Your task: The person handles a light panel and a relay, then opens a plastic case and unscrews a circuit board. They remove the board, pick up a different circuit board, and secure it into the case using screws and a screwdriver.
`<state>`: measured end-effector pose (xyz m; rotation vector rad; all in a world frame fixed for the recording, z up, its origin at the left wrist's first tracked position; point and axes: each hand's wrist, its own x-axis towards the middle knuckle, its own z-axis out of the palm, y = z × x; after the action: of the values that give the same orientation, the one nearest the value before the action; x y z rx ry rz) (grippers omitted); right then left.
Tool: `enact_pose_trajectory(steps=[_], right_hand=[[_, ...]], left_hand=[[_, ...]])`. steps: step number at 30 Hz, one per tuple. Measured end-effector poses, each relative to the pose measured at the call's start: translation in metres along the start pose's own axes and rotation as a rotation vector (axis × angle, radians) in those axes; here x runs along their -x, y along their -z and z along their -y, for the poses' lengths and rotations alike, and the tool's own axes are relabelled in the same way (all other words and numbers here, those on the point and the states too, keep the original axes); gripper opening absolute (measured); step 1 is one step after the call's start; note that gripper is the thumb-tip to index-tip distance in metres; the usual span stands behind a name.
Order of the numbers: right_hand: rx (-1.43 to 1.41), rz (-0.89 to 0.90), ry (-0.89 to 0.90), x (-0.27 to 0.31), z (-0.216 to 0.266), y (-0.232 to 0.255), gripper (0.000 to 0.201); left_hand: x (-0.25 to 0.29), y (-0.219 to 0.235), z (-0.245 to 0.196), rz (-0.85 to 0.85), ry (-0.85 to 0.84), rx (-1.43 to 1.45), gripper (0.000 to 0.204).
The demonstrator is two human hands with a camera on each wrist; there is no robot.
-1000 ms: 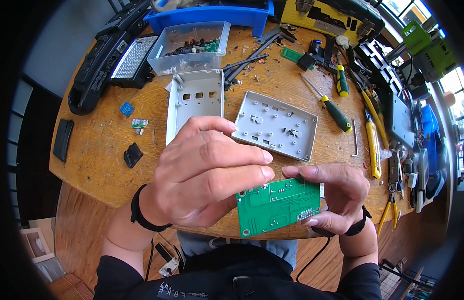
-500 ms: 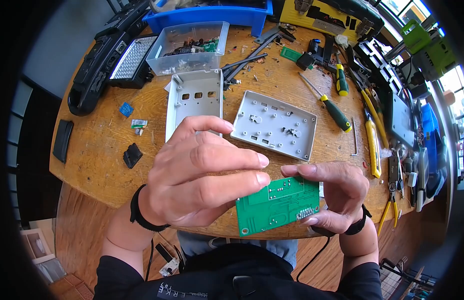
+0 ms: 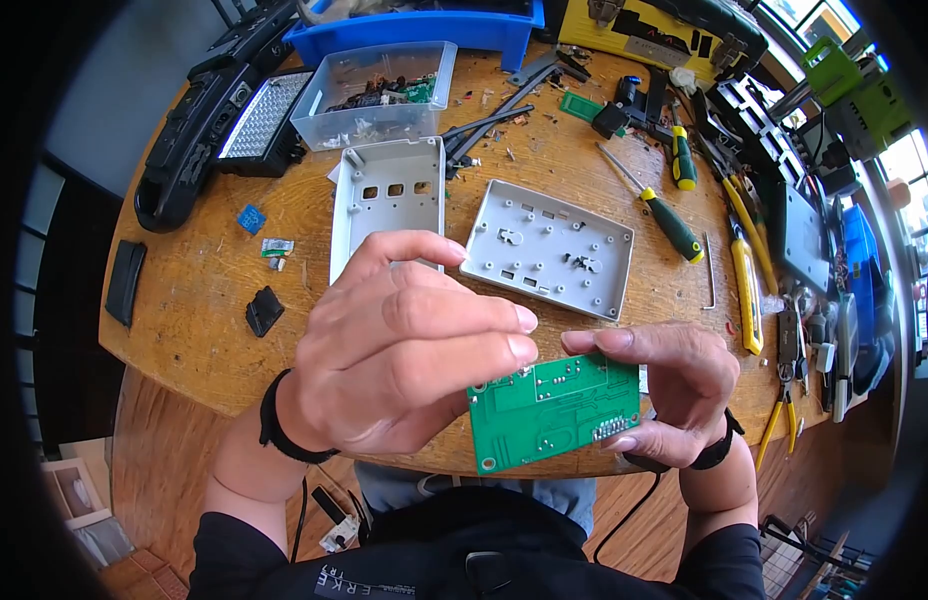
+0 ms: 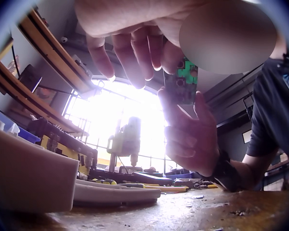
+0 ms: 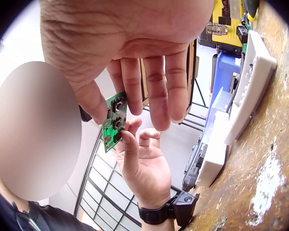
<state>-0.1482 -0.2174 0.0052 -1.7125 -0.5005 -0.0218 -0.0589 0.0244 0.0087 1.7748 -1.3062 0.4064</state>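
Observation:
A green circuit board (image 3: 554, 415) is held up over the table's near edge, its soldered side showing in the head view. My right hand (image 3: 684, 390) pinches its right end between thumb and index finger. At the upper left corner, my left hand (image 3: 404, 335) grips the board, index finger across the soldered side. The right wrist view shows the left thumb on the other face, by the black push buttons (image 5: 118, 106). The remaining left fingers extend past the board, touching nothing. Beyond the hands lie two grey plastic case halves, one deep (image 3: 394, 190) and one shallow (image 3: 549, 250).
A clear bin (image 3: 374, 100) of scrap parts and a blue tray (image 3: 414, 45) stand at the back. Screwdrivers (image 3: 674, 225), a yellow cutter (image 3: 747, 290) and pliers (image 3: 781, 420) lie to the right. At left are a black scrap (image 3: 266, 310) and an LED lamp (image 3: 267, 115).
My left hand has shifted slightly left, its index fingertip sliding a little left along the board's upper edge. The right hand and the board stay almost still.

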Motion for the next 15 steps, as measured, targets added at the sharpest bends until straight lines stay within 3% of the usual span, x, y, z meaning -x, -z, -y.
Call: enact_pose_trajectory(steps=[15], right_hand=[[-0.011, -0.012, -0.003, 0.0007, -0.0009, -0.0004, 0.065]], left_hand=[[-0.0007, 0.0010, -0.0010, -0.002, -0.003, 0.001, 0.030]])
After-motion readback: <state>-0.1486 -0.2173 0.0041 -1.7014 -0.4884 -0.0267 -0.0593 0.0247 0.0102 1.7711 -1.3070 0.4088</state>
